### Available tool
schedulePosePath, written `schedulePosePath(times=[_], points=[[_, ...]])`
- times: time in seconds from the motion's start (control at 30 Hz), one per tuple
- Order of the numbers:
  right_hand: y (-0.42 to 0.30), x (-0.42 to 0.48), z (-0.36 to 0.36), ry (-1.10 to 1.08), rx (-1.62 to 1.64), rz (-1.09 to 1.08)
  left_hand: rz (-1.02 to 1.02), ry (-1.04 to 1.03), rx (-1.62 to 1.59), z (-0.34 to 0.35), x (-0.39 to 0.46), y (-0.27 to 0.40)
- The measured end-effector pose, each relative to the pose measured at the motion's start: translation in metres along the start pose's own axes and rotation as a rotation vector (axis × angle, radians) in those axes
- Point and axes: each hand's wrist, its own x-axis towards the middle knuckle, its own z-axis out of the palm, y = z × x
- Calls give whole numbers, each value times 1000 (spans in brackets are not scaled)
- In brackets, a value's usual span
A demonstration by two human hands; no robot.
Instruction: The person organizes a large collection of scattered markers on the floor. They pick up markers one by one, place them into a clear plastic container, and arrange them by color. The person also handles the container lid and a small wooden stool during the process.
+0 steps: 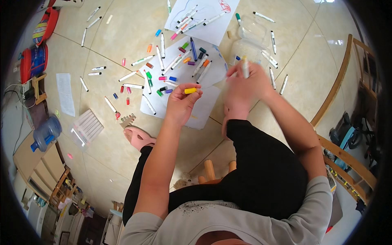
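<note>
My left hand (185, 102) pinches a yellow marker cap (190, 91) between thumb and fingers above the sheets of paper (202, 113). Blurred by motion, my right hand (245, 82) holds a white marker (245, 69) with a yellowish upper end, close to a clear plastic container (249, 49) on the floor. Uncapped white markers and loose caps in many colours lie scattered over the paper and tiles between and beyond my hands. A dark blue marker (193, 49) lies among them. Another sheet (214, 30) with a red scribble is at the top, bearing several markers.
A clear plastic case (86, 128) with white markers stands left, near a blue water bottle (47, 133). My pink clogs (139, 137) rest on the tiles. A wooden frame (333, 82) curves along the right. Stool legs (209, 170) show between my knees. A printed sheet (65, 95) lies left.
</note>
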Motion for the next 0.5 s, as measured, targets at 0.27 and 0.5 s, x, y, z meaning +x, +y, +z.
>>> schedulePosePath(times=[0.27, 0.5], points=[[-12, -17, 37, -147, 220, 278, 243, 51, 382, 52, -11, 6], [-8, -19, 35, -255, 563, 387, 376, -25, 506, 51, -7, -1]])
